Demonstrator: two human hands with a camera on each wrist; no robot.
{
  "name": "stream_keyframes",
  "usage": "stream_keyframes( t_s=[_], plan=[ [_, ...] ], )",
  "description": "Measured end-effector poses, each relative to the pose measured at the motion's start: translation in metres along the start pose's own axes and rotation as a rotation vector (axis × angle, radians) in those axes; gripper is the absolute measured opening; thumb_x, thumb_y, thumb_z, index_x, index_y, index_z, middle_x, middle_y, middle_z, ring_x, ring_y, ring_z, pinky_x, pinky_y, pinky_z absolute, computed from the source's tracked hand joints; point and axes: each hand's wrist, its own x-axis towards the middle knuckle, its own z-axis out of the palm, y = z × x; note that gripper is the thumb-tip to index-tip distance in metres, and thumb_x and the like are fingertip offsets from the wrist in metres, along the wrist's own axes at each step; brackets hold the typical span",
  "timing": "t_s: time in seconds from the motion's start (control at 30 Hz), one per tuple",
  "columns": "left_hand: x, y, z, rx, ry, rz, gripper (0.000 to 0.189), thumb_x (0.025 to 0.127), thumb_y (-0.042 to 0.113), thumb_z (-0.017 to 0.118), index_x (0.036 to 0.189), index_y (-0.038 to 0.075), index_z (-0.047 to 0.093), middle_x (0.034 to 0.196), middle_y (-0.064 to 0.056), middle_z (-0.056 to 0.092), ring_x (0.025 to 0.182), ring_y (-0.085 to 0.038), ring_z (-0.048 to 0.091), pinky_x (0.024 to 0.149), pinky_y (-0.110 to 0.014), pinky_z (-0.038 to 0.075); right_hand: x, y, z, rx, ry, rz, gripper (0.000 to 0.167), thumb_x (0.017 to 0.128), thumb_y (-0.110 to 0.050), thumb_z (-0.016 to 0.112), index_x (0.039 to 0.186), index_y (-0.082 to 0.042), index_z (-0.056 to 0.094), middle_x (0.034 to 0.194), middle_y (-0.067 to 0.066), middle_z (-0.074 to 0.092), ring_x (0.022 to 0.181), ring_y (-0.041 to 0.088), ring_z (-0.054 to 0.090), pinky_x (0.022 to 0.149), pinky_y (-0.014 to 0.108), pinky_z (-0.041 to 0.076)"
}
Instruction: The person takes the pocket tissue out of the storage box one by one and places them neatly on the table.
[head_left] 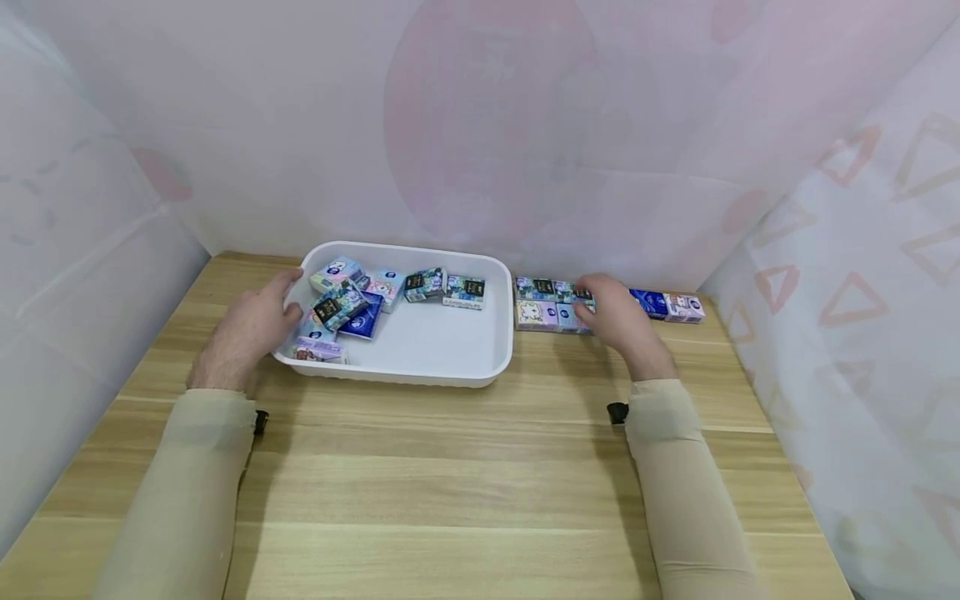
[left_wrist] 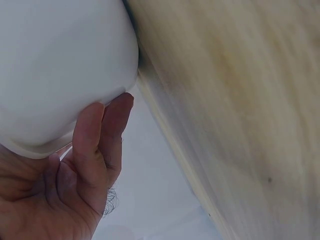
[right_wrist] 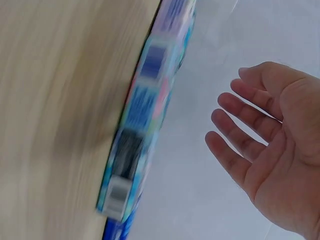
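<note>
My left hand (head_left: pixel 249 323) grips the left end of a white plastic tray (head_left: pixel 408 377). In the left wrist view, its fingers lie against the outer wall of the tray (left_wrist: pixel 65 60). Inside the tray are several small tissue packs, among them a dark blue pack (head_left: pixel 363 320), a lilac one (head_left: pixel 319 351) and a black-and-teal one (head_left: pixel 465 291). My right hand (head_left: pixel 621 315) hovers over a row of similar tissue packs (head_left: pixel 537 315) along the back of the table. Nothing is in its loosely bent, spread fingers, as the right wrist view shows.
At the right end of the row lie a dark blue pack (head_left: pixel 649 303) and a pale pink one (head_left: pixel 685 308). A pale patterned cloth (head_left: pixel 487 125) rises behind the wooden table (head_left: pixel 442 483) and at both sides.
</note>
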Motion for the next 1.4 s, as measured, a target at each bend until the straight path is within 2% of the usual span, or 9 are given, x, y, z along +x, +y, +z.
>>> stream_keyframes(
  t_s=[0.1, 0.37, 0.5, 0.77, 1.0, 1.23, 1.4],
  plan=[
    [0.000, 0.000, 0.000, -0.001, -0.004, -0.002, 0.075, 0.123, 0.021, 0.050, 0.189, 0.015, 0.016, 0.155, -0.050, 0.057, 0.109, -0.054, 0.078, 0.071, -0.049, 0.069, 0.003, -0.018, 0.003, -0.009, 0.023, -0.036, 0.050, 0.119, -0.017, 0.066, 0.165, 0.003, 0.060, 0.171, 0.026, 0.061, 0.164, 0.047, 0.054, 0.141, 0.065, 0.043],
    [0.001, 0.000, -0.001, 0.008, -0.006, -0.011, 0.074, 0.123, 0.022, 0.050, 0.189, 0.015, 0.017, 0.156, -0.050, 0.057, 0.112, -0.057, 0.077, 0.083, -0.061, 0.070, 0.013, -0.059, 0.018, -0.045, 0.055, -0.096, 0.053, 0.118, -0.020, 0.069, 0.167, 0.000, 0.061, 0.172, 0.024, 0.062, 0.166, 0.045, 0.054, 0.142, 0.062, 0.043],
    [0.001, 0.000, 0.000, 0.015, -0.001, -0.007, 0.074, 0.124, 0.022, 0.050, 0.189, 0.014, 0.018, 0.155, -0.050, 0.057, 0.110, -0.056, 0.077, 0.084, -0.062, 0.070, 0.018, -0.074, 0.025, -0.079, 0.068, -0.115, 0.052, 0.119, -0.023, 0.069, 0.166, -0.003, 0.062, 0.171, 0.021, 0.065, 0.165, 0.044, 0.056, 0.142, 0.060, 0.044],
    [0.001, 0.001, 0.000, 0.012, -0.003, -0.012, 0.073, 0.125, 0.022, 0.048, 0.189, 0.013, 0.016, 0.155, -0.051, 0.056, 0.119, -0.062, 0.075, 0.089, -0.065, 0.071, 0.031, -0.097, 0.037, -0.159, 0.083, -0.194, 0.048, 0.119, -0.023, 0.070, 0.162, -0.004, 0.066, 0.170, 0.017, 0.067, 0.160, 0.041, 0.061, 0.138, 0.055, 0.051],
    [0.002, 0.001, 0.000, 0.011, -0.008, -0.019, 0.073, 0.125, 0.022, 0.049, 0.189, 0.013, 0.017, 0.155, -0.050, 0.057, 0.118, -0.060, 0.075, 0.086, -0.063, 0.071, 0.044, -0.110, 0.047, -0.268, 0.047, -0.245, 0.049, 0.119, -0.028, 0.071, 0.164, -0.008, 0.065, 0.173, 0.014, 0.064, 0.163, 0.035, 0.059, 0.135, 0.050, 0.054],
    [0.001, 0.001, 0.000, 0.014, -0.006, -0.016, 0.073, 0.124, 0.022, 0.049, 0.189, 0.013, 0.017, 0.158, -0.050, 0.055, 0.121, -0.062, 0.073, 0.093, -0.069, 0.069, 0.057, -0.122, 0.060, -0.389, -0.002, -0.319, 0.051, 0.120, -0.029, 0.071, 0.165, -0.008, 0.064, 0.172, 0.013, 0.064, 0.164, 0.033, 0.059, 0.135, 0.047, 0.055],
    [0.002, 0.001, 0.000, 0.014, -0.006, -0.019, 0.073, 0.124, 0.022, 0.049, 0.189, 0.014, 0.017, 0.159, -0.050, 0.054, 0.123, -0.062, 0.073, 0.095, -0.070, 0.069, 0.063, -0.127, 0.069, -0.462, -0.054, -0.326, 0.052, 0.121, -0.031, 0.070, 0.168, -0.011, 0.062, 0.174, 0.010, 0.062, 0.164, 0.031, 0.058, 0.127, 0.048, 0.062]
  ],
)
